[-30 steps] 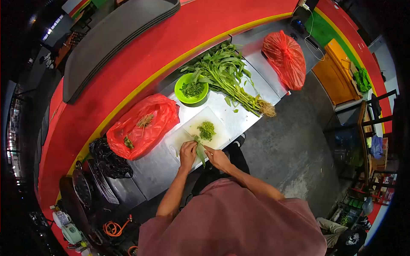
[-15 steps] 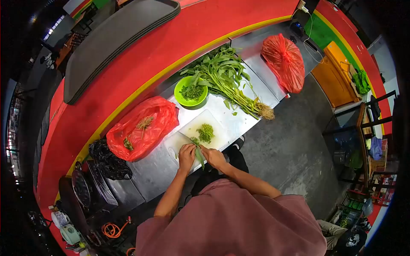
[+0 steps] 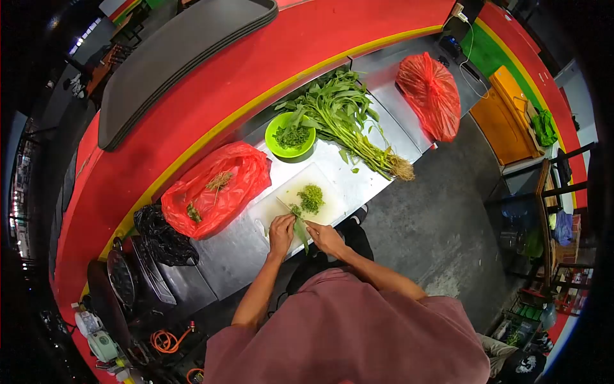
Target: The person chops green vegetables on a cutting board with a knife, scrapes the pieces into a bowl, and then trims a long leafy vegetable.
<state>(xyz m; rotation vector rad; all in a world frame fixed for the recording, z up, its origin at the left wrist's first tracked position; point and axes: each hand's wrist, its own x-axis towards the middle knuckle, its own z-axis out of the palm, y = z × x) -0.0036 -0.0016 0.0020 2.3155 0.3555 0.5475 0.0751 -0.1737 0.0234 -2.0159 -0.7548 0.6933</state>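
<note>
On the pale cutting board (image 3: 261, 211), my left hand (image 3: 281, 234) is closed around a small bunch of long green leaves (image 3: 300, 232). My right hand (image 3: 325, 239) grips a knife whose handle is hidden in the fingers. The thin knife blade (image 3: 283, 205) points up and left across the cut end of the leaves, close to my left fingertips. Just beyond the blade lies a pile of finely chopped greens (image 3: 311, 199). Farther back, a lime-green bowl (image 3: 271, 146) holds more chopped greens.
A large bunch of leafy stems with roots (image 3: 358, 137) lies at the back right. On the left are an open red plastic bag (image 3: 240, 182) with root scraps and a black bag (image 3: 165, 237). A tied red bag (image 3: 430, 96) stands farther right. A red wall (image 3: 256, 83) borders the counter.
The whole view has shifted slightly. Both hands stay at the leaves, and the right hand with the knife has moved only a little. The chopped pile looks much the same.
</note>
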